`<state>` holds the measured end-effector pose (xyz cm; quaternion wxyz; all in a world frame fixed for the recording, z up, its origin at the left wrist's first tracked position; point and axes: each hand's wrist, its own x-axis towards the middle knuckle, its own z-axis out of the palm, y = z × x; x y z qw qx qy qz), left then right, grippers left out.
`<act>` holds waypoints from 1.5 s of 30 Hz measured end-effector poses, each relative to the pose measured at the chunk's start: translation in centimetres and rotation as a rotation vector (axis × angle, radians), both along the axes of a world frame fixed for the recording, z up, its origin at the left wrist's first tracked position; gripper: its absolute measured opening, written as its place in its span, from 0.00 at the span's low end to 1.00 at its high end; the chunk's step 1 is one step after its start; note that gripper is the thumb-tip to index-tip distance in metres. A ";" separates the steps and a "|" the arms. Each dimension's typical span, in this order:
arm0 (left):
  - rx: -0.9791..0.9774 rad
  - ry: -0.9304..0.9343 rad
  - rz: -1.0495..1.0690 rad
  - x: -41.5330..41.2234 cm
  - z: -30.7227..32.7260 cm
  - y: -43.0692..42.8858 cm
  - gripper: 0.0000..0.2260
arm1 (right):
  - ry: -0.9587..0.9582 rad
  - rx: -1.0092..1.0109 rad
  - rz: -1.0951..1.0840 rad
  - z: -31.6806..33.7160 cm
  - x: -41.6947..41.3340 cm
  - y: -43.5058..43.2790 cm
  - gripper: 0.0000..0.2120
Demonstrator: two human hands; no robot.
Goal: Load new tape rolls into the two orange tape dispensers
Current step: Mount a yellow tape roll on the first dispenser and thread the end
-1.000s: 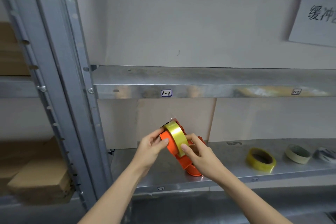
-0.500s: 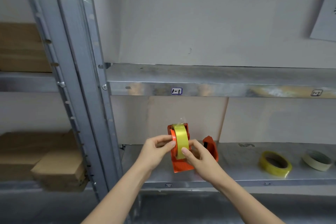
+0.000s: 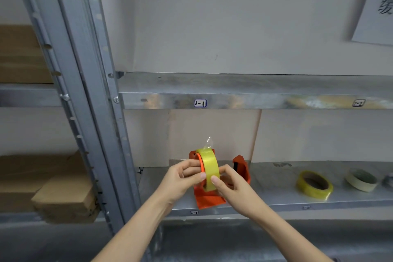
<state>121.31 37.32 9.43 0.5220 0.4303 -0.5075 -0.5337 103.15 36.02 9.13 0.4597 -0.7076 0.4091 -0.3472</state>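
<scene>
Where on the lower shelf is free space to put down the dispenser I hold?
Bare shelf lies between the second dispenser and the yellow roll, also beside the left post. By the cream roll it is crowded.

Both hands, left hand (image 3: 182,178) and right hand (image 3: 231,185), grip a yellow tape roll (image 3: 209,167) on an orange dispenser (image 3: 209,199). A second dispenser (image 3: 241,168) stands just right.

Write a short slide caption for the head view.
Left hand and right hand hold a yellow tape roll in an orange dispenser at the shelf.
</scene>
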 end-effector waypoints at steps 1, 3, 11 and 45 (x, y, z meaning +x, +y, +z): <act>-0.006 0.013 -0.022 0.0 -0.1 0.1 0.18 | -0.005 0.005 -0.001 -0.1 0.0 0.0 0.12; -0.009 0.019 -0.038 0.1 -0.1 0.2 0.20 | -0.008 0.012 -0.001 -0.1 0.2 0.0 0.12; -0.044 0.051 0.003 0.8 -0.1 0.5 0.19 | 0.033 0.003 0.033 0.8 0.8 -0.4 0.18; 0.124 0.276 -0.083 1.2 2.3 -0.6 0.18 | -0.018 0.062 -0.156 5.0 -1.2 -1.9 0.11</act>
